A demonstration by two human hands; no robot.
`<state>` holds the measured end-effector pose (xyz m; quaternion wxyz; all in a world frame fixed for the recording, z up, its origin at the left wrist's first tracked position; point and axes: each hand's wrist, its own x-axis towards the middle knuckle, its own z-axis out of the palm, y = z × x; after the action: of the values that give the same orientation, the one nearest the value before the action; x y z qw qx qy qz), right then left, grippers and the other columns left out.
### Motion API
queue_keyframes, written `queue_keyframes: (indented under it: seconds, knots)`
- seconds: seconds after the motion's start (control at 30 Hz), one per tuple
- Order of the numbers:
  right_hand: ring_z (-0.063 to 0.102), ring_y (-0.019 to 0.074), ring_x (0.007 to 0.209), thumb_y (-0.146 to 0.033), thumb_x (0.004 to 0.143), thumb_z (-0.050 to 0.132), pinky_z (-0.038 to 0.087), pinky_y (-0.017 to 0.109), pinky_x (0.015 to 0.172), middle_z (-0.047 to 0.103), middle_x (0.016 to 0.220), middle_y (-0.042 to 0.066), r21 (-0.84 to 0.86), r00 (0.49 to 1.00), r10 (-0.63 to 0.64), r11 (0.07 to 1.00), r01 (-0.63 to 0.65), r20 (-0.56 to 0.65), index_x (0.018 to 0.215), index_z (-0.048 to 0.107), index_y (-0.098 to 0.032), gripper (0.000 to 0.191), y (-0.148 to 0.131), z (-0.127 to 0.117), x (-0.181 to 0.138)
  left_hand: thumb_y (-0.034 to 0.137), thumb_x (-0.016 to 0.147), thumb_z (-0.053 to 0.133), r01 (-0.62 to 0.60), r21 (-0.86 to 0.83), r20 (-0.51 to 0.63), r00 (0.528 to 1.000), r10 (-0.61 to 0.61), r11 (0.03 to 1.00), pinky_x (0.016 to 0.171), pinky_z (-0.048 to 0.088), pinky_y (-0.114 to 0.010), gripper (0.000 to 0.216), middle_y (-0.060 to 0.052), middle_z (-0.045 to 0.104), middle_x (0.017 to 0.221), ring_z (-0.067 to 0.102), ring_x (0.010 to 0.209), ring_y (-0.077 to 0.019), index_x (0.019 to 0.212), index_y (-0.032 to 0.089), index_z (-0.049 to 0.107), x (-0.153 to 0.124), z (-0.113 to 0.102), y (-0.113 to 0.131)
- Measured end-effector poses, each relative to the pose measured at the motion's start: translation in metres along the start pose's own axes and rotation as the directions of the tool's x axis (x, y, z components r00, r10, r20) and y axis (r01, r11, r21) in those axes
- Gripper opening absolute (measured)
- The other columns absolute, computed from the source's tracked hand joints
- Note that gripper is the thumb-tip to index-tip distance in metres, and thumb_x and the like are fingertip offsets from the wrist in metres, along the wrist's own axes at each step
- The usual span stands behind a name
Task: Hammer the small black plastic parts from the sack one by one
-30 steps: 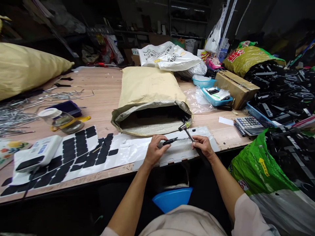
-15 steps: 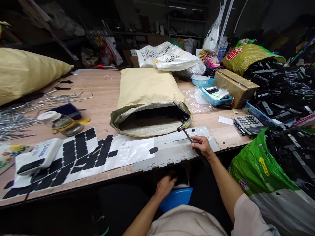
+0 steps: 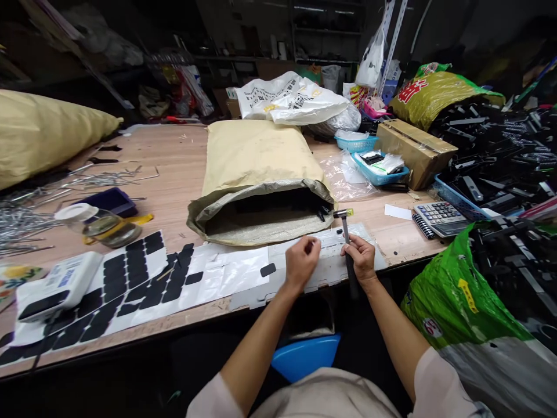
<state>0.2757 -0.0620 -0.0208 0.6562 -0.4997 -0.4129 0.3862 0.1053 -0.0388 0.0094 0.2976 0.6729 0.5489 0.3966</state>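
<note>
My right hand [image 3: 359, 256] is closed round the black handle of a small hammer [image 3: 345, 227], whose metal head with a yellow tip points up over a white plastic sheet [image 3: 322, 262] at the table's front edge. My left hand [image 3: 301, 260] rests on that sheet just left of the right hand, fingers curled in a pinch; what they hold, if anything, is hidden. A single black pad [image 3: 267, 270] lies on the sheet to the left. Behind the hands a large tan sack [image 3: 256, 168] lies open towards me.
White backing sheets with several black pads [image 3: 130, 278] lie at the left, with a white case [image 3: 56, 284], a jar [image 3: 102, 223] and metal pins [image 3: 26, 215]. At the right are a calculator [image 3: 439, 216], blue trays [image 3: 378, 168], a cardboard box [image 3: 415, 151], black parts and a green bag [image 3: 456, 302].
My left hand dropped below the table edge with the black piece, then came back up onto the white sheet in a pinch. The hammer swung from tilted to nearly upright.
</note>
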Motion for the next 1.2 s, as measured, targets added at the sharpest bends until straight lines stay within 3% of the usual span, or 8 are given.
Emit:
queue_keyframes:
  seconds: [0.17, 0.4, 0.57, 0.7, 0.8, 0.87, 1.0, 1.2]
  knots:
    - [0.055, 0.0147, 0.052, -0.027, 0.072, 0.065, 0.048, 0.030, 0.061, 0.063, 0.055, -0.003, -0.005, 0.999, 0.007, 1.000, -0.007, 0.040, 0.100, 0.075, -0.015, 0.032, 0.001, 0.001, 0.001, 0.033, 0.084, 0.056, 0.305, 0.137, -0.081, 0.952, -0.296, 0.942, 0.077, 0.047, -0.030, 0.021, -0.005, 0.073, 0.081, 0.066, 0.082, -0.0210, 0.079, 0.019, 0.070, 0.102, 0.032, -0.003]
    - [0.054, 0.0141, 0.052, -0.027, 0.072, 0.066, 0.047, 0.029, 0.059, 0.063, 0.054, -0.003, 0.037, 0.998, 0.018, 0.999, -0.020, 0.055, 0.097, 0.076, -0.015, 0.029, 0.001, 0.001, 0.004, 0.038, 0.068, 0.073, 0.434, 0.289, -0.071, 0.899, -0.433, 0.853, 0.075, 0.046, -0.040, 0.022, -0.019, 0.073, 0.097, 0.067, 0.096, -0.0349, 0.076, 0.018, 0.071, 0.138, 0.057, -0.006]
    - [0.054, 0.0137, 0.050, -0.026, 0.071, 0.066, 0.047, 0.029, 0.058, 0.063, 0.053, -0.003, 0.048, 0.998, 0.025, 0.998, -0.028, 0.058, 0.096, 0.076, -0.015, 0.029, 0.001, 0.001, 0.004, 0.037, 0.065, 0.074, 0.392, 0.393, 0.010, 0.903, -0.430, 0.832, 0.073, 0.045, -0.037, 0.021, -0.014, 0.073, 0.093, 0.067, 0.094, -0.0329, 0.076, 0.021, 0.069, 0.129, 0.036, -0.004]
    - [0.055, 0.0136, 0.051, -0.025, 0.072, 0.066, 0.047, 0.028, 0.059, 0.062, 0.053, -0.003, 0.054, 0.997, 0.008, 0.998, -0.012, 0.082, 0.097, 0.076, -0.015, 0.029, 0.001, 0.000, 0.003, 0.032, 0.067, 0.071, 0.120, 0.307, 0.184, 0.966, -0.182, 0.944, 0.068, 0.042, -0.030, 0.019, -0.003, 0.070, 0.080, 0.063, 0.077, -0.0218, 0.082, 0.022, 0.067, 0.097, -0.012, -0.021]
    - [0.055, 0.0134, 0.051, -0.024, 0.073, 0.066, 0.047, 0.028, 0.059, 0.063, 0.054, -0.003, 0.048, 0.989, 0.008, 0.999, -0.016, 0.146, 0.099, 0.075, -0.014, 0.029, 0.001, -0.002, 0.003, 0.038, 0.067, 0.072, -0.012, 0.189, 0.365, 0.929, -0.059, 0.982, 0.066, 0.042, -0.029, 0.025, 0.000, 0.067, 0.078, 0.058, 0.072, -0.0190, 0.085, 0.022, 0.068, 0.066, -0.047, -0.040]
    - [0.056, 0.0138, 0.051, -0.024, 0.073, 0.067, 0.047, 0.029, 0.060, 0.062, 0.054, -0.003, 0.020, 0.974, 0.028, 0.999, -0.033, 0.226, 0.101, 0.075, -0.014, 0.031, 0.002, -0.004, 0.003, 0.041, 0.068, 0.072, -0.041, 0.150, 0.400, 0.916, -0.022, 0.988, 0.071, 0.044, -0.030, 0.026, -0.001, 0.067, 0.082, 0.058, 0.077, -0.0205, 0.085, 0.021, 0.069, 0.050, -0.059, -0.053]
    - [0.058, 0.0149, 0.052, -0.025, 0.071, 0.069, 0.049, 0.029, 0.057, 0.060, 0.057, -0.004, -0.103, 0.913, 0.073, 0.994, -0.034, 0.401, 0.105, 0.075, -0.014, 0.036, 0.006, -0.007, 0.001, 0.041, 0.070, 0.076, -0.127, 0.115, 0.335, 0.939, 0.082, 0.985, 0.086, 0.044, -0.036, 0.026, -0.003, 0.069, 0.092, 0.057, 0.096, -0.0249, 0.087, 0.021, 0.071, 0.033, -0.059, -0.068]
    - [0.052, 0.0120, 0.050, -0.023, 0.074, 0.067, 0.042, 0.024, 0.052, 0.055, 0.058, -0.004, -0.261, 0.839, 0.101, 0.964, 0.050, 0.534, 0.109, 0.076, -0.016, 0.038, 0.006, -0.006, -0.001, 0.038, 0.075, 0.077, -0.198, 0.159, 0.315, 0.939, 0.141, 0.967, 0.088, 0.042, -0.036, 0.021, -0.003, 0.068, 0.091, 0.053, 0.095, -0.0242, 0.090, 0.024, 0.076, 0.032, -0.050, -0.074]
